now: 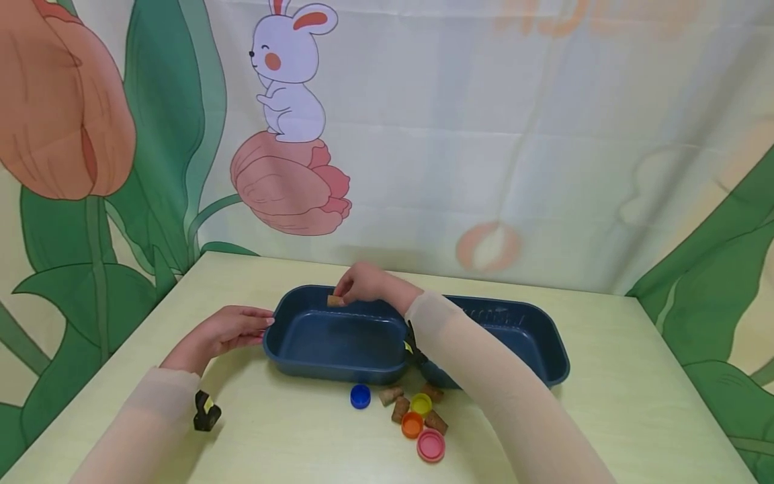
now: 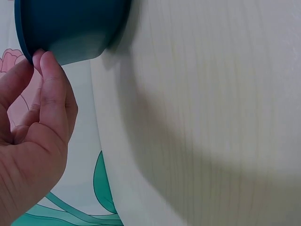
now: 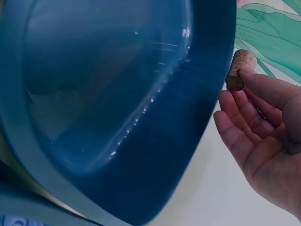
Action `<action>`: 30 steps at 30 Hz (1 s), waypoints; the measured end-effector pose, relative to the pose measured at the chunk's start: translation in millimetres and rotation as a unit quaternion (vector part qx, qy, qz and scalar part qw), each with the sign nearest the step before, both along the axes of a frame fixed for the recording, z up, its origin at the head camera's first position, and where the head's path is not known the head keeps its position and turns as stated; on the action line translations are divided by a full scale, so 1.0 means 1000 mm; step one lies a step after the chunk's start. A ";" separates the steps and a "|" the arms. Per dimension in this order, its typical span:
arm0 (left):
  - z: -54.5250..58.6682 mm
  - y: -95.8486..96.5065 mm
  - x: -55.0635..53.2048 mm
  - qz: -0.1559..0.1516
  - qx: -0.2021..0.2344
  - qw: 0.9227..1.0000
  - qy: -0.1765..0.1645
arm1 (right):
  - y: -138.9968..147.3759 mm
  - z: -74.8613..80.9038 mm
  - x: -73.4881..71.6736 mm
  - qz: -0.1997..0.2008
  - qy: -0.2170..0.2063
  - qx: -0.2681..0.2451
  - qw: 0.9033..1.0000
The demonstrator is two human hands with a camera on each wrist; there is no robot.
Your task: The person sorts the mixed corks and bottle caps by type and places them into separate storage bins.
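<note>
A cork point(image 3: 242, 69) is pinched between the thumb and fingers of my right hand point(image 1: 365, 282). In the head view this hand is over the far side of the left dark blue basin point(image 1: 338, 368). My left hand point(image 1: 237, 327) pinches that basin's left rim, its thumb and fingers meeting at the edge in the left wrist view. The basin's visible floor bears nothing. Below the basins lie several loose corks point(image 1: 400, 409) mixed with bottle caps: a blue cap point(image 1: 360, 396), a yellow cap point(image 1: 421, 404), an orange cap point(image 1: 412, 425) and a pink cap point(image 1: 431, 446).
A second dark blue basin point(image 1: 553, 356) stands right beside the first, partly hidden by my right forearm. Both rest on a pale wooden table point(image 1: 629, 403). Behind the table hangs a printed curtain point(image 1: 411, 168) with a rabbit and tulips.
</note>
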State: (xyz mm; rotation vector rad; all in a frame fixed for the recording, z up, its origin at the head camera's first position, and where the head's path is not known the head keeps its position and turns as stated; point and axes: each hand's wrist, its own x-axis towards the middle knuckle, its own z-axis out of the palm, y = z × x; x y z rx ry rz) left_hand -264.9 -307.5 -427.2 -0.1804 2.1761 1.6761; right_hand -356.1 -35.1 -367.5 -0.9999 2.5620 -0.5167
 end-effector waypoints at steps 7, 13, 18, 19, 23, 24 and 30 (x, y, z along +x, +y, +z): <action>0.001 0.000 0.000 -0.001 -0.005 1.000 0.002 | -0.002 -0.008 0.004 0.002 -0.012 0.002 1.000; 0.002 0.000 0.000 0.002 -0.007 1.000 0.002 | -0.006 -0.010 0.003 0.005 -0.015 0.017 1.000; 0.004 -0.001 0.001 0.004 -0.008 1.000 0.004 | -0.008 -0.011 0.001 0.008 -0.009 0.032 0.999; 0.004 -0.001 0.001 0.003 -0.008 1.000 0.003 | -0.008 -0.011 0.001 0.005 -0.008 0.034 0.999; 0.003 0.001 0.000 0.005 -0.006 1.000 0.002 | -0.008 -0.013 -0.001 -0.006 -0.008 0.037 0.999; 0.003 0.001 0.000 0.008 -0.006 1.000 0.001 | -0.008 -0.014 -0.002 -0.006 -0.009 0.037 0.999; 0.002 0.002 0.000 0.012 -0.014 1.000 0.002 | -0.010 -0.017 -0.003 0.000 -0.012 0.053 0.999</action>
